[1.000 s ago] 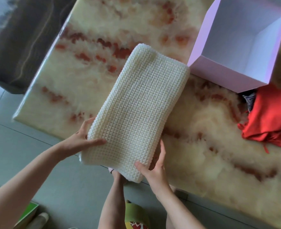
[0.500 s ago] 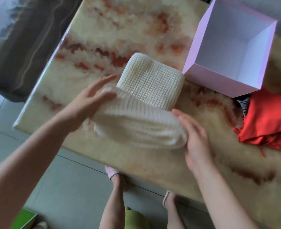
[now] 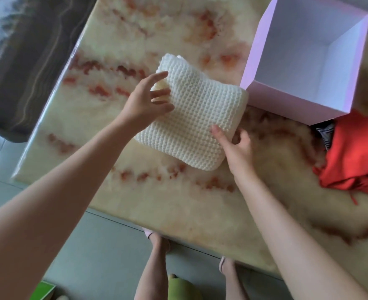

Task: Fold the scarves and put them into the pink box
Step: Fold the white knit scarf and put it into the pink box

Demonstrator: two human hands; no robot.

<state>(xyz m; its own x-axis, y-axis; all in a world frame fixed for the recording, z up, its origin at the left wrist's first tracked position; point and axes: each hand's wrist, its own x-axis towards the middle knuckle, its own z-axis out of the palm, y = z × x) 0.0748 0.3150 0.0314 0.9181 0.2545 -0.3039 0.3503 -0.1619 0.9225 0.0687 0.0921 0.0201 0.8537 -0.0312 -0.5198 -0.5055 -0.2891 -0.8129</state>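
Note:
A folded white knit scarf (image 3: 191,118) lies on the marble table (image 3: 178,204), its far right corner touching the pink box (image 3: 287,100). The box stands open and empty at the back right. My left hand (image 3: 146,100) rests at the scarf's left edge with fingers spread and nearly straight, the thumb on top. My right hand (image 3: 235,146) pinches the scarf's near right edge, thumb on top and fingers curled at the side. A crumpled red scarf (image 3: 356,156) lies at the right, just in front of the box.
A striped cloth (image 3: 326,135) peeks out between the red scarf and the box. The table's near edge runs diagonally above my legs and feet. A green object (image 3: 42,291) sits on the floor at the lower left.
The long scarf's near half has been lifted and laid over its far half. It now lies as a compact square, and both hands have moved to its side edges.

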